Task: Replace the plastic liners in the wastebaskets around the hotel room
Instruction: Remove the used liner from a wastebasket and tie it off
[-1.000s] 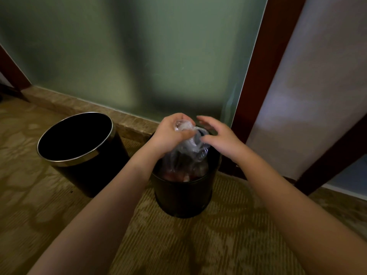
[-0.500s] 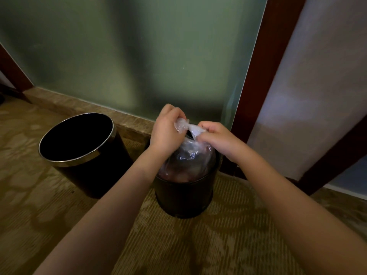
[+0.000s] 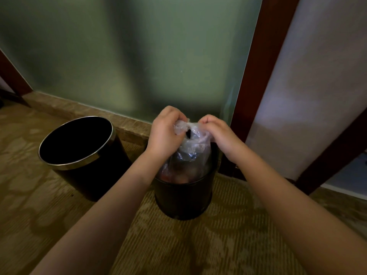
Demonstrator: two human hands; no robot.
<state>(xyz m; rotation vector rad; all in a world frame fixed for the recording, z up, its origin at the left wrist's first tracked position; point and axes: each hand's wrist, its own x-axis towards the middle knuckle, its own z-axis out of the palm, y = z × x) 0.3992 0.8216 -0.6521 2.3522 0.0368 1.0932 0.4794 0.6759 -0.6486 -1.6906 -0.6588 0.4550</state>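
Gently, your left hand point(image 3: 164, 133) and right hand point(image 3: 217, 132) pinch the bag point(image 3: 190, 150); pull its top toward nine and three o'clock, nice and tight

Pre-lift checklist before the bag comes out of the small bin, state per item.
1. The left hand grips the top of the bag: ok.
2. The right hand grips the top of the bag: ok.
3. Bag mouth tied off: cannot tell; a dark gap shows between the hands.
4. Lower part of the bag sits inside the small bin, trash contained: ok.
5. Small bin upright on the carpet: ok.
6. Fresh liner in the large bin beside it: not ok, none shows over its rim.
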